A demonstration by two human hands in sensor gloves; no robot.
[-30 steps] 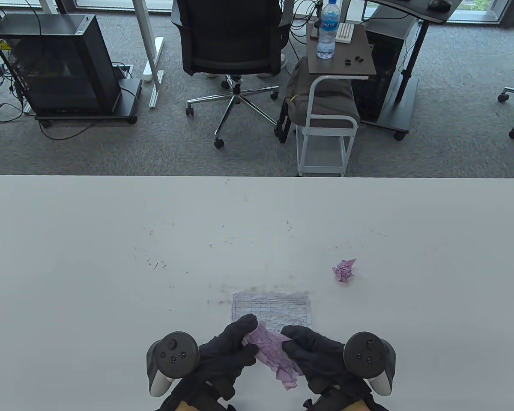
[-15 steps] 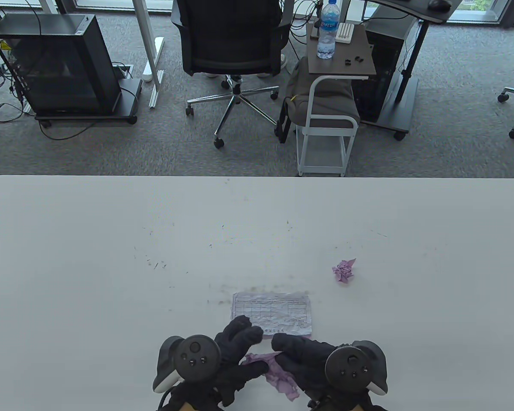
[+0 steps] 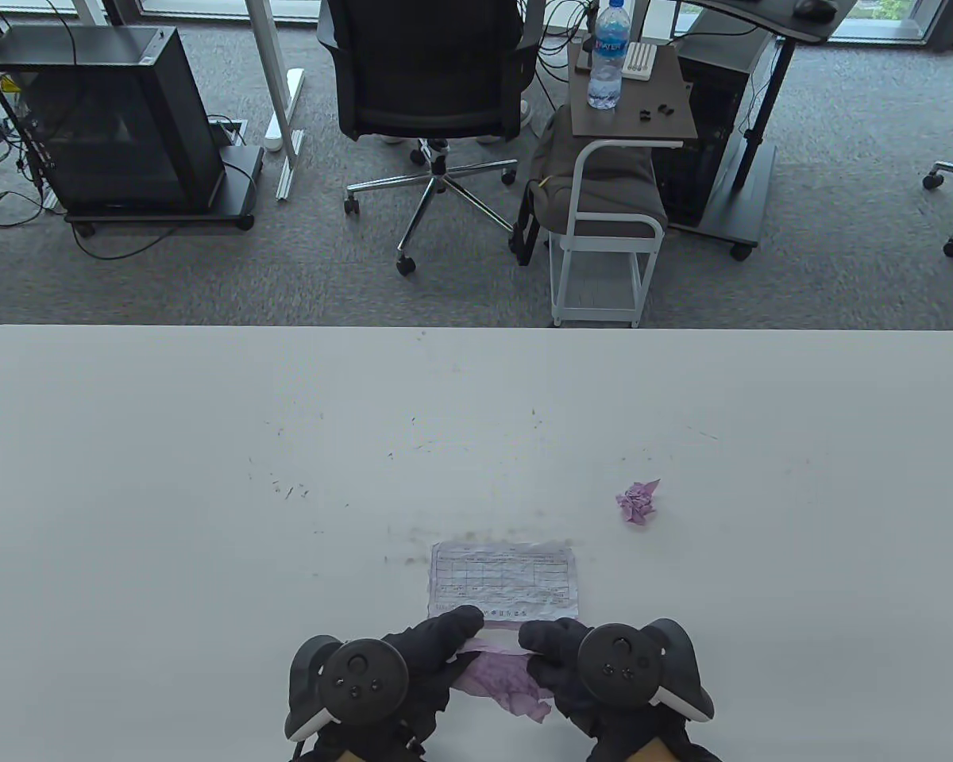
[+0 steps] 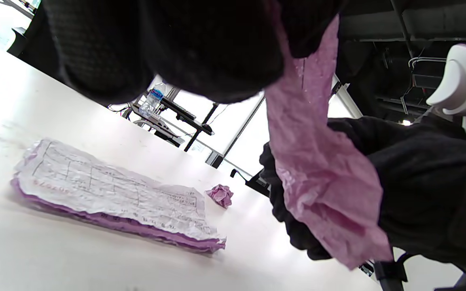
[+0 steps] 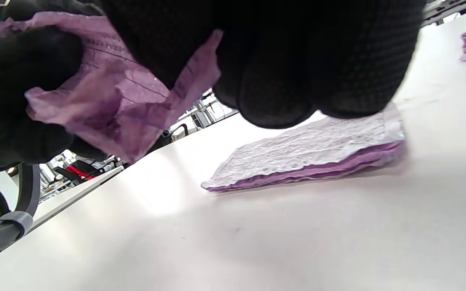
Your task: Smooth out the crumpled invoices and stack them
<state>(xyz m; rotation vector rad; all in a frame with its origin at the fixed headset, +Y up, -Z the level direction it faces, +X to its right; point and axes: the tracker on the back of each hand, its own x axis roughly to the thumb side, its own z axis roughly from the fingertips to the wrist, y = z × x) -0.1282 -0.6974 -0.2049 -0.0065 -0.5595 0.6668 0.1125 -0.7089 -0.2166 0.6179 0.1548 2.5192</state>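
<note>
Both hands share one grip on a crumpled pink invoice (image 3: pixel 502 680) just above the near edge of the desk (image 3: pixel 206 476). The left hand (image 3: pixel 421 659) pinches the sheet's left end and the right hand (image 3: pixel 560 659) pinches its right end, with the paper stretched between them. In the left wrist view the sheet (image 4: pixel 322 169) hangs down from the left hand's fingers (image 4: pixel 200 48) toward the right hand (image 4: pixel 419 194), wrinkled and clear of the desk surface. In the right wrist view the same sheet (image 5: pixel 111 109) is bunched between the right hand's fingers (image 5: pixel 281 60) and the left hand (image 5: pixel 18 81). Each hand carries a tracker; the left tracker (image 3: pixel 361 675) and the right tracker (image 3: pixel 623 667) face upward.

Directly beyond the hands lies the stack of flattened invoices (image 3: pixel 503 581), flat on the desk. Its top sheet is white with a printed grid, and pink sheets show at the edges beneath it (image 4: pixel 115 222). The left hand's fingertips reach the stack's near left corner in the table view; contact cannot be confirmed.

A second crumpled pink invoice ball (image 3: pixel 638 502) sits on the desk, well apart from the hands, beyond and to the right of the stack.

Past the desk stand an office chair (image 3: pixel 429 87) and a side cart (image 3: pixel 627 119) bearing a water bottle (image 3: pixel 608 55).
</note>
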